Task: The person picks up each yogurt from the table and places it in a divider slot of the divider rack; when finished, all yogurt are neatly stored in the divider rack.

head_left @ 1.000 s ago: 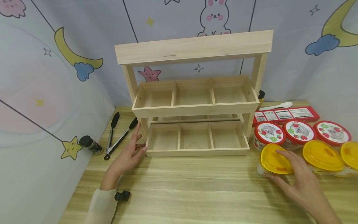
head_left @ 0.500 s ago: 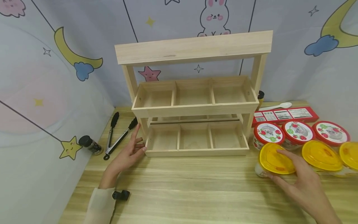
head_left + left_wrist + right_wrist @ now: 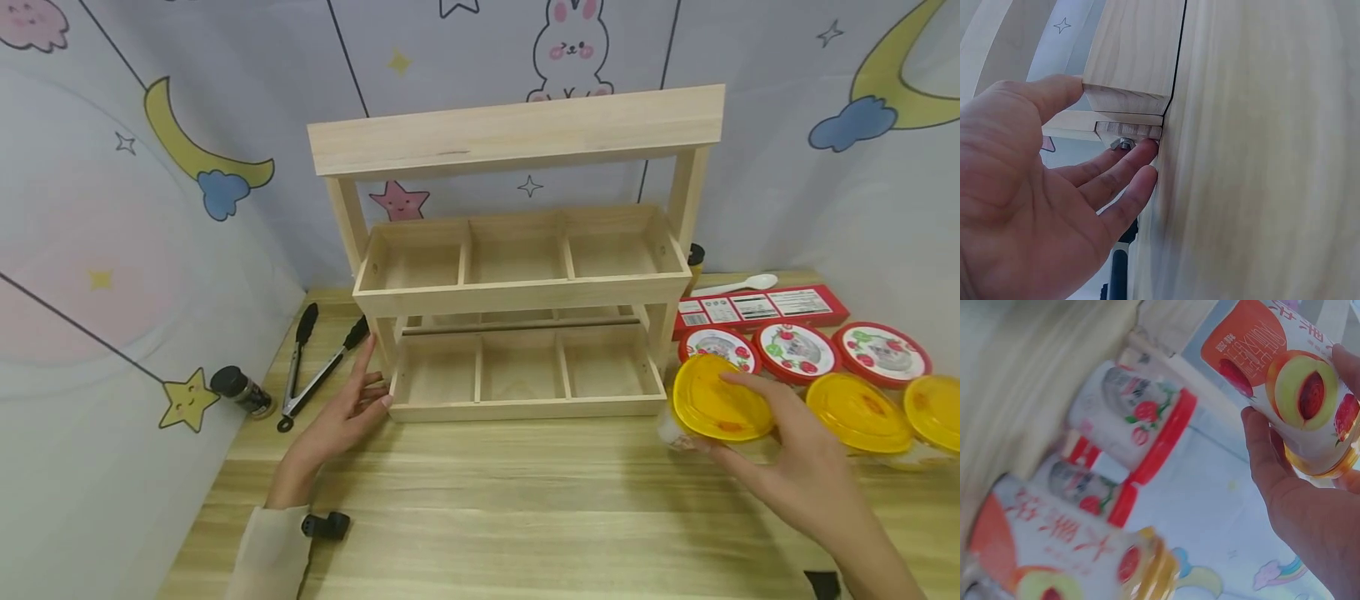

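Observation:
My right hand (image 3: pixel 798 467) grips a tall yogurt cup by its upper part. The cup has a yellow lid (image 3: pixel 722 398) and a peach picture on its white side (image 3: pixel 1307 390). It is tilted in front of the lower right end of a two-tier wooden rack (image 3: pixel 517 296), whose compartments hold nothing. My left hand (image 3: pixel 347 418) touches the rack's lower left corner, with the thumb on the tray's front corner (image 3: pixel 1129 94). Its other fingers lie extended beside the rack's side, near a metal wing nut (image 3: pixel 1124 144).
Red-lidded strawberry cups (image 3: pixel 797 350) stand right of the rack, with yellow-lidded cups (image 3: pixel 858 412) in front. Behind them lie a red box (image 3: pixel 761 308) and a white spoon (image 3: pixel 738 285). Black-tipped tongs (image 3: pixel 303 379) and a black-capped jar (image 3: pixel 242 390) are on the left.
My right hand has lifted the yellow-lidded yogurt cup and moved it left and toward the rack. The left hand keeps its place at the rack's corner.

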A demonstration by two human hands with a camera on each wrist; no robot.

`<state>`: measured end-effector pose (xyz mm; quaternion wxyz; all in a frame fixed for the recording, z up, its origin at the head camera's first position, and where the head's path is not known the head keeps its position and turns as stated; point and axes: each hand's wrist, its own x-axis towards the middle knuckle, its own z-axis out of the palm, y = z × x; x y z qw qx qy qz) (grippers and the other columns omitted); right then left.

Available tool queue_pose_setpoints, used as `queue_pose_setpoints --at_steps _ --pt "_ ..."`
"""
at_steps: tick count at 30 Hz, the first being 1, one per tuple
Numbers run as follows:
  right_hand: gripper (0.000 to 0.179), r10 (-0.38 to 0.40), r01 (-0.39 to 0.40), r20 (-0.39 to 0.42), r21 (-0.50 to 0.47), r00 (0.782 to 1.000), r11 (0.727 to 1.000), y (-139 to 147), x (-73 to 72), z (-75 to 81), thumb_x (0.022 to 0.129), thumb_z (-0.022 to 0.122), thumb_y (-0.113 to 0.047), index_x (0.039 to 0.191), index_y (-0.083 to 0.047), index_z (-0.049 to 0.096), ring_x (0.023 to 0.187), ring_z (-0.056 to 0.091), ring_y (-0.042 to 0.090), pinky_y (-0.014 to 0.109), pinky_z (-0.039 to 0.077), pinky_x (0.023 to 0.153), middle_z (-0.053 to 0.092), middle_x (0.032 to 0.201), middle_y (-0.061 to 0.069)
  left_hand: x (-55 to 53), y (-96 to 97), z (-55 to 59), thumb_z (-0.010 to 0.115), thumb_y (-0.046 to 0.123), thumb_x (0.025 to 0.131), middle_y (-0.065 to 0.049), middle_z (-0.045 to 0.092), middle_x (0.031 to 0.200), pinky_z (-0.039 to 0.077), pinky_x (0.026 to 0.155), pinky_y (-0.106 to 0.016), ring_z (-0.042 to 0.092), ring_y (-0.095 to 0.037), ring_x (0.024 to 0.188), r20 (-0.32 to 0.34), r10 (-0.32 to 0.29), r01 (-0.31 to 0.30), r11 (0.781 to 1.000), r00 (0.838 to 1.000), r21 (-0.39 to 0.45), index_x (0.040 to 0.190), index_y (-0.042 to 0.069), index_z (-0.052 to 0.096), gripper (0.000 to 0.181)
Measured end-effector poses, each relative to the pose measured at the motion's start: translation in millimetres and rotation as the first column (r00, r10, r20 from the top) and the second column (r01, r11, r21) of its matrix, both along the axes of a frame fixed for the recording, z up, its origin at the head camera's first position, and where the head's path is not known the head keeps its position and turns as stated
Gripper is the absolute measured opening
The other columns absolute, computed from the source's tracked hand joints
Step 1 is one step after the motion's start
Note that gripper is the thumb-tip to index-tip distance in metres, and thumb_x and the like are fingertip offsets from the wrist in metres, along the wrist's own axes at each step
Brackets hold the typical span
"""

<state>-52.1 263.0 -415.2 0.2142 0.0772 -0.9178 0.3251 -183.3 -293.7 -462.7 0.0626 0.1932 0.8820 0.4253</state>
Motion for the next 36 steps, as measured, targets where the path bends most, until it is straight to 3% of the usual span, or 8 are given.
queue_pose_setpoints --at_steps 4,9,14,19,24,29,36 --pt "0.091 0.030 -0.031 0.032 0.025 0.999 0.999 -13.2 -7.6 10.7 0.070 0.103 -0.020 0.150 -0.023 0.059 0.111 0.054 0.017 -0.002 0.037 0.086 0.065 0.138 0.011 0.1 0.7 0.8 0.060 0.016 0.111 -0.045 0.039 0.160 0.049 0.115 -0.069 0.058 -0.058 0.138 -0.002 0.011 -0.011 1.000 1.000 -0.008 0.173 0.038 -0.011 0.096" --pt "0.095 0.102 -0.101 -0.011 0.039 0.995 0.994 -30.1 -19.2 19.5 0.069 0.103 -0.013 0.151 -0.025 0.057 0.117 0.058 0.022 -0.005 0.034 0.096 0.065 0.144 0.008 0.9 1.9 1.5 0.058 0.017 0.112 -0.044 0.037 0.161 0.048 0.116 -0.069 0.056 -0.058 0.140 0.007 0.008 -0.008 1.000 1.000 -0.011 0.173 0.038 -0.011 0.095" --pt "0.092 0.173 -0.171 -0.056 0.029 0.983 0.985 -44.9 -32.8 20.6 0.069 0.101 -0.009 0.150 -0.021 0.058 0.119 0.059 0.019 -0.006 0.030 0.104 0.066 0.142 0.007 1.6 2.2 2.1 0.058 0.018 0.112 -0.043 0.037 0.162 0.046 0.117 -0.070 0.056 -0.057 0.141 0.014 0.013 -0.013 1.000 1.000 -0.017 0.173 0.039 -0.011 0.094" --pt "0.088 0.215 -0.214 -0.083 0.018 0.973 0.977 -59.4 -48.0 18.3 0.070 0.099 -0.005 0.148 -0.018 0.059 0.116 0.060 0.016 -0.004 0.036 0.101 0.067 0.139 0.008 2.3 2.5 2.1 0.058 0.018 0.112 -0.042 0.038 0.162 0.046 0.118 -0.069 0.056 -0.056 0.141 0.015 0.020 -0.020 1.000 1.000 -0.013 0.173 0.039 -0.010 0.094" --pt "0.084 0.240 -0.243 -0.064 -0.037 0.969 0.969 -69.9 -61.8 13.4 0.072 0.097 -0.003 0.147 -0.015 0.060 0.111 0.057 0.008 0.000 0.045 0.090 0.066 0.139 0.009 2.9 3.3 0.7 0.058 0.017 0.112 -0.042 0.038 0.163 0.046 0.118 -0.068 0.056 -0.057 0.141 0.014 0.019 -0.019 1.000 1.000 0.000 0.173 0.038 -0.010 0.094" --pt "0.081 0.282 -0.286 -0.050 -0.119 0.958 0.951 -79.0 -69.8 9.6 0.075 0.097 -0.002 0.147 -0.015 0.061 0.120 0.057 0.000 0.000 0.050 0.094 0.065 0.143 0.011 3.6 2.3 -1.6 0.058 0.018 0.112 -0.041 0.038 0.163 0.046 0.118 -0.068 0.057 -0.056 0.141 0.013 0.023 -0.023 1.000 1.000 -0.001 0.173 0.039 -0.010 0.093" --pt "0.077 0.362 -0.369 -0.076 -0.191 0.929 0.909 -92.6 -78.2 5.2 0.078 0.095 -0.001 0.146 -0.015 0.062 0.121 0.059 0.001 0.005 0.054 0.096 0.066 0.142 0.010 3.2 1.7 -1.1 0.057 0.019 0.112 -0.040 0.036 0.165 0.047 0.117 -0.068 0.057 -0.055 0.141 0.007 0.021 -0.021 1.000 1.000 -0.012 0.173 0.039 -0.010 0.093"
